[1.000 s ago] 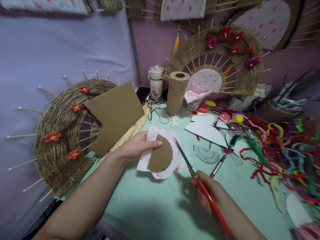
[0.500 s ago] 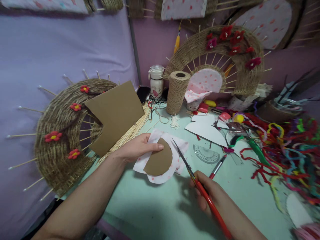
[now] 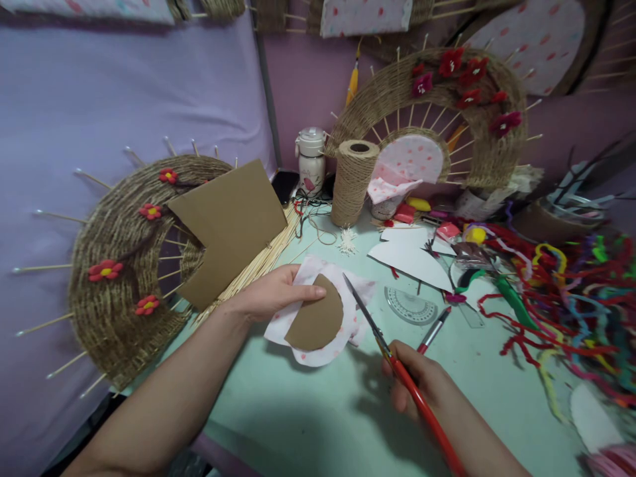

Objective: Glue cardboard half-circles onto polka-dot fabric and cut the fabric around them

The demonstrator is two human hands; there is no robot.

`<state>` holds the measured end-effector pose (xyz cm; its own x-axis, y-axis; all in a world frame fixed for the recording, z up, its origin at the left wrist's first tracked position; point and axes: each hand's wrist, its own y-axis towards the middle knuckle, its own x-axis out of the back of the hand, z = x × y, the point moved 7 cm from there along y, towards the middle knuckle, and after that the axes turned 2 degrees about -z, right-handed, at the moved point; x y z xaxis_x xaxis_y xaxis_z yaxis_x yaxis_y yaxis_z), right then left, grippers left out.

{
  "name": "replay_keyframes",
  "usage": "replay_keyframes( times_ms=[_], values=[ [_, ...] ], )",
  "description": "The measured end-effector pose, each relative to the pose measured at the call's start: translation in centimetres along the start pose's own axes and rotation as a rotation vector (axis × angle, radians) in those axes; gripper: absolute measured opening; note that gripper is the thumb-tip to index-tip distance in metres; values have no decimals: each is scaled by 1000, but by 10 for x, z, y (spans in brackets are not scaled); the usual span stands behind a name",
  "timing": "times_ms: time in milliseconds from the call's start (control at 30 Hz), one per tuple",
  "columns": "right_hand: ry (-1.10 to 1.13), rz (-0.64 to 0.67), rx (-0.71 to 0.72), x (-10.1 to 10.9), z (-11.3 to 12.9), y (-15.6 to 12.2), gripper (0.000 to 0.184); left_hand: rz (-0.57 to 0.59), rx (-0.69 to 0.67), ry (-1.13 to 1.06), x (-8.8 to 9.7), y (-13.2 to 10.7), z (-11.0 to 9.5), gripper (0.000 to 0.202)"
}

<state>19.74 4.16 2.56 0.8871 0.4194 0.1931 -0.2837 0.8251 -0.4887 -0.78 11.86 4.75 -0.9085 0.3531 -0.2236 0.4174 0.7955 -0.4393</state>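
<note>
My left hand (image 3: 271,295) pinches a brown cardboard half-disc (image 3: 318,321) together with a white cloth with pink dots (image 3: 354,311) that lies under it, just above the pale green table (image 3: 308,404). My right hand (image 3: 422,384) is closed on red-handled scissors (image 3: 392,361). Their blades are shut and point up-left, with the tips beside the right edge of the half-disc. A red pen (image 3: 431,332) lies just right of the scissors.
A woven twine fan with red flowers (image 3: 124,265) and a cut cardboard sheet (image 3: 228,225) stand at left, over a bundle of thin sticks (image 3: 258,262). A twine spool (image 3: 352,182), a jar (image 3: 311,162), a second woven arch (image 3: 447,99), white paper pieces (image 3: 407,255), a protractor (image 3: 410,306) and pipe cleaners (image 3: 571,298) crowd the back and right.
The cardboard half-disc and cloth have turned slightly and shifted a little left in my left hand. The scissors stay at the disc's right edge with small shifts.
</note>
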Motion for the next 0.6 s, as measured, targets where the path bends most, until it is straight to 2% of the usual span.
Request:
replay_keyframes(
  times_ms=[267,600],
  values=[
    [-61,-4,42,5,6,2,18,8,4,-6,4,-1,0,34],
    [-23,76,-63,0,-8,-2,3,94,22,3,-2,-2,3,36]
  ],
)
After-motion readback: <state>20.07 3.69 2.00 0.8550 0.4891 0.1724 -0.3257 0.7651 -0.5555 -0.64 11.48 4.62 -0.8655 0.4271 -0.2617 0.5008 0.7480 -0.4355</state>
